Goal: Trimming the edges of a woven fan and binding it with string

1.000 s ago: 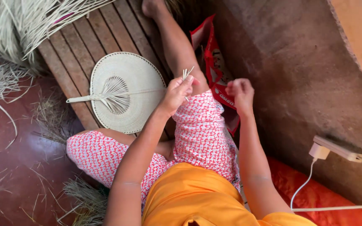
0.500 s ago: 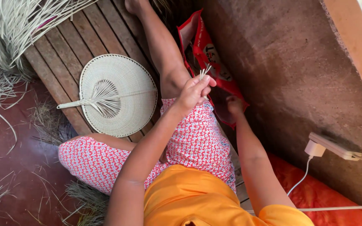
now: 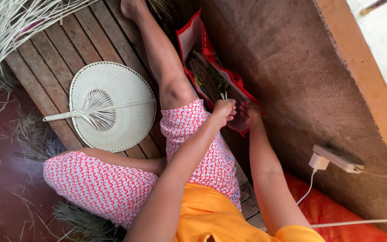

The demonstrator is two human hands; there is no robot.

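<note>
Since the earlier frames both hands have travelled away from the woven fan and over to the mouth of the red bag, and the view has swung with them, so the fan now sits well to the left of the bag instead of under the hands. Taking the red bag [image 3: 229, 80] as the landmark: it lies open against the rough brown wall [image 3: 292, 76], its mouth turned toward the person, which keeps the dry fibres inside within reach of both arms. The slatted wooden platform [image 3: 68, 49] runs out to the left of the bag and carries the person's outstretched leg, which lies just beside the bag's left edge. Well to the left of the bag, the round woven fan [image 3: 113, 105] rests flat on the platform with its handle pointing away from the bag, set down out of the way. Further left still, loose bundles of pale straw [image 3: 10, 27] spill over the platform's far corner. At the bag's near lip, the left hand [image 3: 224, 110] is closed in a pinch around a few thin straw strips [image 3: 223, 96] that stand up above its fingertips over the bag's opening. The right hand [image 3: 249, 112] hovers just beside it, fingers curled at the bag's edge; whether it grips anything I cannot tell. Below and to the right of the bag, a white charger plug [image 3: 318, 161] hangs at a power strip on the wall.
</note>
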